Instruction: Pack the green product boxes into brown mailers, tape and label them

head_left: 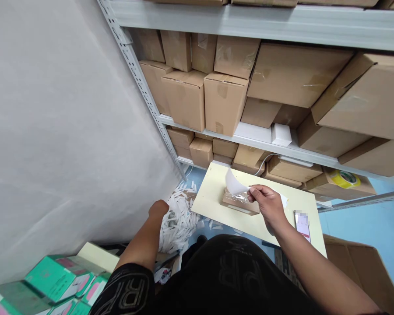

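My right hand (265, 203) pinches the corner of a curling white paper label (235, 183) between thumb and forefinger. The label hangs over a small brown cardboard box (238, 205) whose top has shiny clear tape on it. That box lies on a pale yellow table (210, 192). Out to the left, beside the wall, my left hand (159, 208) is held above a heap of white paper strips (180, 218). Only its rounded back shows; the fingers are hidden.
A phone (302, 225) lies on the table's right part. Behind stands a metal shelf rack (216, 26) full of cardboard boxes (225, 103). A roll of yellow tape (345, 178) rests on a lower box. Green boxes (54, 278) are stacked at lower left, an open carton (361, 267) at right.
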Tool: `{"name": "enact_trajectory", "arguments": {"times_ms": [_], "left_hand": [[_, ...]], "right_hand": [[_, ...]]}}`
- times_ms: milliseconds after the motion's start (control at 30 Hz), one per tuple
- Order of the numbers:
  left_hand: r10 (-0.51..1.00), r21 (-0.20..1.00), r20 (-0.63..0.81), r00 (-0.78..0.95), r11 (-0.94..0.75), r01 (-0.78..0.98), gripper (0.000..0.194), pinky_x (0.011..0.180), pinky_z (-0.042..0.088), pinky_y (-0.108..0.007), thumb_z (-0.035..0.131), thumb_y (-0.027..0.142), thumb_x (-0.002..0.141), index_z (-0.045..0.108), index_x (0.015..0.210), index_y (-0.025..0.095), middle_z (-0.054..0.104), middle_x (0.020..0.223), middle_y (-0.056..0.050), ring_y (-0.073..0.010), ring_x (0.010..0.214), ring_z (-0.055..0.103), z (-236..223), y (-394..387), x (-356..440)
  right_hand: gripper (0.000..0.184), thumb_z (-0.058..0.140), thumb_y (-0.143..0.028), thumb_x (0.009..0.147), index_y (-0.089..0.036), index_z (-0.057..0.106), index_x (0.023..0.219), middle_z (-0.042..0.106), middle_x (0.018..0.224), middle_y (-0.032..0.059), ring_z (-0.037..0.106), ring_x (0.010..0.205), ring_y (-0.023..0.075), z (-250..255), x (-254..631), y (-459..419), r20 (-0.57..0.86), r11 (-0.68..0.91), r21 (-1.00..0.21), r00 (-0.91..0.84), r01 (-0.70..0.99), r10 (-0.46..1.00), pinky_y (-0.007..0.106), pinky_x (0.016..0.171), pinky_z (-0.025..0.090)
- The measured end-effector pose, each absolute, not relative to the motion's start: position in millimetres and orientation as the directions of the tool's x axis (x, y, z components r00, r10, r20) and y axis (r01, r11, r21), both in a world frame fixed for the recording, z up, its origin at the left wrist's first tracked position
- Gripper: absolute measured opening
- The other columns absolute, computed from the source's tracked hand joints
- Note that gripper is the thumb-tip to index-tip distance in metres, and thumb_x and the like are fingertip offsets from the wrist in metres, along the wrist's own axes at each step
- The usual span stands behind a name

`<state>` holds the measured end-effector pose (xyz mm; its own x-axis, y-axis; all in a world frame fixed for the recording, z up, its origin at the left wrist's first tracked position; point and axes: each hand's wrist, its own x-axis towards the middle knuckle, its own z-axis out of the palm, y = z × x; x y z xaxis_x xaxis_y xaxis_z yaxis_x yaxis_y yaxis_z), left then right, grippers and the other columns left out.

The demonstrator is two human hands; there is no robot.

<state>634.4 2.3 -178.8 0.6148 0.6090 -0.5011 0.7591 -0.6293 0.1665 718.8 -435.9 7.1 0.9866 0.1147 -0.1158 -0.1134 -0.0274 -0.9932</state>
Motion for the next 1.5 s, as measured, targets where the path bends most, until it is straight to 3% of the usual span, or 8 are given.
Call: {"name": "enact_trajectory", "arguments": {"times_ms": [167, 300, 400, 467, 567, 833, 1167, 1500], "left_hand": [[0.598, 0.209, -0.534, 0.598, -0.592, 0.778, 0.021, 0.092, 0.051, -0.047, 0.066, 0.021, 0.077, 0.072, 0.094, 0.010, 0.069, 0.124, -0.030, -0.0440, 0.120, 0.064, -174.6, 12.3, 644.0], [0.399, 0.445, -0.567, 0.721, -0.588, 0.676, 0.027, 0.085, 0.053, -0.031, 0.056, 0.038, 0.093, 0.074, 0.099, 0.019, 0.076, 0.112, -0.013, -0.0257, 0.105, 0.072, -158.7, -29.9, 665.1], [0.046, 0.799, -0.570, 0.820, -0.204, 0.566, 0.047, 0.070, 0.052, -0.028, 0.049, 0.057, 0.096, 0.072, 0.102, 0.017, 0.077, 0.098, -0.012, -0.0194, 0.080, 0.071, -130.4, -86.8, 677.3], [-0.178, 0.878, -0.474, 0.862, -0.015, 0.479, 0.053, 0.065, 0.050, -0.027, 0.057, 0.065, 0.090, 0.072, 0.095, 0.015, 0.075, 0.089, -0.012, -0.0172, 0.071, 0.067, -106.2, -122.7, 686.9], [-0.197, 0.919, -0.371, 0.908, 0.061, 0.389, 0.047, 0.060, 0.045, -0.025, 0.063, 0.062, 0.085, 0.069, 0.082, 0.015, 0.071, 0.076, -0.007, -0.0139, 0.063, 0.061, -75.6, -158.9, 705.0], [-0.160, 0.949, -0.283, 0.946, -0.189, 0.252, 0.019, 0.062, 0.047, -0.025, 0.056, 0.032, 0.081, 0.061, 0.068, 0.019, 0.067, 0.067, -0.002, -0.0156, 0.066, 0.062, -67.5, -185.4, 738.4], [-0.217, 0.871, -0.370, 0.904, -0.419, 0.256, 0.007, 0.061, 0.043, -0.026, 0.056, 0.021, 0.069, 0.062, 0.066, 0.018, 0.064, 0.061, 0.001, -0.0158, 0.062, 0.061, -66.0, -224.7, 789.8], [-0.063, 0.739, -0.332, 0.941, -0.638, 0.218, 0.036, 0.074, 0.046, -0.027, 0.058, 0.013, 0.082, 0.071, 0.115, 0.021, 0.076, 0.094, -0.002, -0.0191, 0.086, 0.069, -115.7, -250.6, 776.5]], "right_hand": [[0.034, 0.084, -0.047, 0.074, -0.019, 0.079, 0.091, 0.074, 0.073, 0.0031, 0.067, 0.070, 0.0178, -0.9, 715.3, -425.7, -0.149, 0.002, -0.989, 0.988, -0.149, 0.037, 0.032, 0.073, 0.054], [0.034, 0.086, -0.044, 0.069, -0.020, 0.080, 0.091, 0.075, 0.077, 0.0033, 0.070, 0.073, 0.0193, -8.0, 711.8, -416.1, -0.151, 0.014, -0.989, 0.988, -0.150, -0.028, 0.035, 0.077, 0.056], [0.032, 0.085, -0.042, 0.070, -0.020, 0.080, 0.093, 0.076, 0.082, 0.0042, 0.071, 0.078, 0.0197, -18.6, 708.0, -410.3, -0.135, -0.015, -0.991, 0.989, -0.136, -0.059, 0.036, 0.081, 0.056], [0.031, 0.084, -0.042, 0.070, -0.021, 0.080, 0.093, 0.077, 0.086, 0.0047, 0.071, 0.081, 0.0199, -27.3, 705.1, -406.9, -0.126, -0.026, -0.991, 0.989, -0.129, -0.079, 0.035, 0.082, 0.056], [0.031, 0.083, -0.041, 0.071, -0.021, 0.079, 0.094, 0.077, 0.086, 0.0046, 0.070, 0.080, 0.0198, -39.2, 701.2, -403.8, -0.115, -0.042, -0.992, 0.987, -0.120, -0.109, 0.034, 0.078, 0.056], [0.033, 0.081, -0.043, 0.071, -0.019, 0.076, 0.093, 0.074, 0.083, 0.0036, 0.069, 0.077, 0.0195, -54.3, 705.4, -423.7, -0.116, -0.027, -0.992, 0.972, -0.124, -0.203, 0.035, 0.076, 0.055], [0.030, 0.076, -0.042, 0.072, -0.018, 0.073, 0.090, 0.064, 0.072, -0.0032, 0.056, 0.065, 0.0139, -88.8, 747.8, -471.3, -0.170, -0.119, -0.970, 0.939, -0.214, -0.299, 0.027, 0.066, 0.045], [0.031, 0.062, -0.046, 0.079, -0.020, 0.073, 0.091, 0.070, 0.077, 0.0017, 0.062, 0.072, 0.0207, -141.6, 736.0, -482.2, -0.229, -0.384, -0.874, 0.950, -0.296, -0.211, 0.032, 0.070, 0.049]]}}
